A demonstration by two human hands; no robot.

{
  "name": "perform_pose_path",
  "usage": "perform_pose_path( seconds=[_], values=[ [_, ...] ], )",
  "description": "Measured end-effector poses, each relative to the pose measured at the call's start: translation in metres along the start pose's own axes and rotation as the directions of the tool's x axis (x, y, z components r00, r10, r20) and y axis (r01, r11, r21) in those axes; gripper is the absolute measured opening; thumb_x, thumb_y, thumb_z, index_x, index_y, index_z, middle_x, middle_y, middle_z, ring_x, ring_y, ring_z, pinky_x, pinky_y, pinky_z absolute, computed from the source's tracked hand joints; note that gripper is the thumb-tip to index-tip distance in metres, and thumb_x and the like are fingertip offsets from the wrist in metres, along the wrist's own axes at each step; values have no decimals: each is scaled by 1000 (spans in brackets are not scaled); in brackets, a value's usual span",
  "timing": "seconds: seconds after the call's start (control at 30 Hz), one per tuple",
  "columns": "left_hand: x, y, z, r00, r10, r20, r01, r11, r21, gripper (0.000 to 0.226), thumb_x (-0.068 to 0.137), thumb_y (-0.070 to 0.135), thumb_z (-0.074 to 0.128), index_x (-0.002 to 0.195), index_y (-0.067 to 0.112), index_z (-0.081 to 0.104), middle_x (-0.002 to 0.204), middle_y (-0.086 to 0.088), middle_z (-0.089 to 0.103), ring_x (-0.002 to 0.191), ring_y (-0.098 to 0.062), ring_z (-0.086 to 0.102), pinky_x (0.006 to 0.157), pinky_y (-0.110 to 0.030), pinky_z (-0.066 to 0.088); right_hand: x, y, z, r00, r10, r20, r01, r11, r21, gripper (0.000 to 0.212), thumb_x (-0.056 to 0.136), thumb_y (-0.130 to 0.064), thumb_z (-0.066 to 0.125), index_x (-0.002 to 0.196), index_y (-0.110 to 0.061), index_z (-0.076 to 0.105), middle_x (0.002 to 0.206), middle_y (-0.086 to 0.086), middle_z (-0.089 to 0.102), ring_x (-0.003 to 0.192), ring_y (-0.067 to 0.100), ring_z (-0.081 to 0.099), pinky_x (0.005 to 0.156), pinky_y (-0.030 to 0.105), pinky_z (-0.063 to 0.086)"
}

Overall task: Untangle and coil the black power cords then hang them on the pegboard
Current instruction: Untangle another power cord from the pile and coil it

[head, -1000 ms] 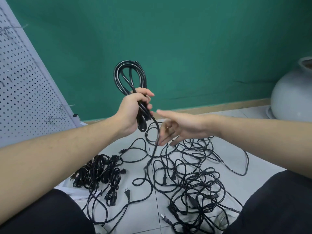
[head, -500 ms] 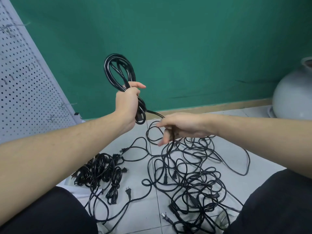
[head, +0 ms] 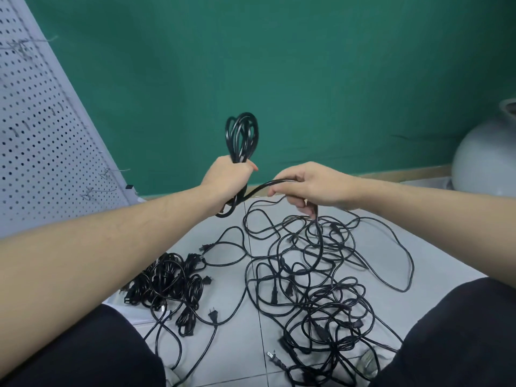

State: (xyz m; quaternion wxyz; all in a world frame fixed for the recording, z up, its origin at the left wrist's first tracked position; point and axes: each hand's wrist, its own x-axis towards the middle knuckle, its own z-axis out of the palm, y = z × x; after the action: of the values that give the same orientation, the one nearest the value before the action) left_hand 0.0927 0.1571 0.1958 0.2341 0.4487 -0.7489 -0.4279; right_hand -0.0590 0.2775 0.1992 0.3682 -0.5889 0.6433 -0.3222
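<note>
— Biggest first?
— One green wall [head: 307, 79] across twelve o'clock; one white pegboard [head: 42, 135] leaning at ten o'clock, dotted with holes; one pale tiled floor [head: 435, 263] below; one grey rounded pot [head: 485, 160] at three o'clock.
— And cords?
— One loose black tangle [head: 315, 275] sprawled over the tiles from centre toward five o'clock, too knotted to count strands. One heap of bundled cords [head: 167, 283] at eight o'clock, glossy black, plugs poking out.
— In the hands?
— One half-made coil [head: 241, 138], several narrow upright loops, clenched in the left hand [head: 226, 180] just above centre. One free strand [head: 259, 188] running from it to the right hand [head: 315, 185], fingers curled round it, then dropping into the tangle.
</note>
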Motion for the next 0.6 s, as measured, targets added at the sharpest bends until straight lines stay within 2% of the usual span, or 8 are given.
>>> perform_pose_path(
  seconds=[0.1, 0.2, 0.3, 0.4, 0.43, 0.47, 0.5, 0.6],
  values=[
    [-4, -1, -1, 996, -20, 89, 13, 997, 80, 35, 96, 53, 57, 96, 22, 74, 72, 3, 53, 74, -23, 52, 63, -30, 37, -2, -1, 1, 991, -1, -136, -6, 999, -46, 20, 97, -32, 67, 88, -14, 67, 47, 2, 45, 40, 20, 51, 46, 25, 46],
    [-15, -2, -2, 965, -127, 230, 99, 987, 130, 71, 84, 86, 46, 92, 23, 78, 65, 1, 53, 60, -19, 51, 57, -28, 37, 2, -1, -4, 940, 7, -342, -113, 950, -290, 58, 76, -59, 79, 63, -15, 42, 43, -4, 39, 39, 16, 45, 48, 26, 35],
    [-19, -3, -1, 921, -167, 351, 113, 979, 169, 82, 70, 96, 43, 91, 27, 81, 94, -13, 67, 84, -26, 65, 77, -35, 52, 7, -1, -7, 870, 14, -493, -280, 836, -472, 70, 66, -78, 72, 60, -19, 33, 50, -3, 33, 51, 19, 34, 52, 31, 28],
    [-15, -1, -4, 892, -145, 428, 66, 979, 194, 60, 69, 85, 64, 86, 29, 78, 112, -6, 63, 73, -18, 62, 76, -37, 53, 9, -1, -11, 886, 32, -463, -242, 883, -402, 63, 71, -67, 76, 62, -19, 36, 54, -4, 31, 54, 16, 28, 51, 30, 24],
    [-12, -5, -4, 880, -148, 452, 46, 973, 228, 49, 72, 75, 72, 80, 27, 74, 117, 0, 56, 89, -15, 63, 76, -37, 52, 9, 0, -14, 905, 33, -425, -174, 938, -298, 59, 73, -59, 81, 62, -19, 40, 54, -5, 32, 53, 13, 28, 49, 28, 24],
    [-9, -9, -4, 867, -158, 472, 35, 966, 257, 41, 76, 63, 77, 75, 23, 67, 75, -10, 61, 55, -15, 55, 69, -33, 47, 8, 0, -18, 925, 35, -378, -114, 976, -188, 50, 76, -50, 83, 64, -18, 47, 56, -6, 39, 53, 10, 30, 49, 24, 25],
    [-7, -14, -3, 860, -170, 481, 42, 963, 266, 36, 78, 50, 79, 74, 20, 59, 68, 5, 40, 51, -15, 31, 59, -29, 41, 8, 1, -21, 944, 34, -328, -67, 994, -90, 36, 81, -42, 82, 70, -18, 58, 62, -7, 50, 57, 9, 36, 52, 20, 29],
    [-6, -25, 1, 875, -171, 453, 99, 979, 179, 23, 79, 27, 71, 74, 15, 52, 61, -4, 44, 44, -20, 37, 46, -23, 29, 6, 7, -28, 970, 12, -241, -1, 999, 49, 3, 94, -25, 72, 94, -25, 74, 86, -11, 68, 72, 6, 50, 63, 19, 44]
  ],
)
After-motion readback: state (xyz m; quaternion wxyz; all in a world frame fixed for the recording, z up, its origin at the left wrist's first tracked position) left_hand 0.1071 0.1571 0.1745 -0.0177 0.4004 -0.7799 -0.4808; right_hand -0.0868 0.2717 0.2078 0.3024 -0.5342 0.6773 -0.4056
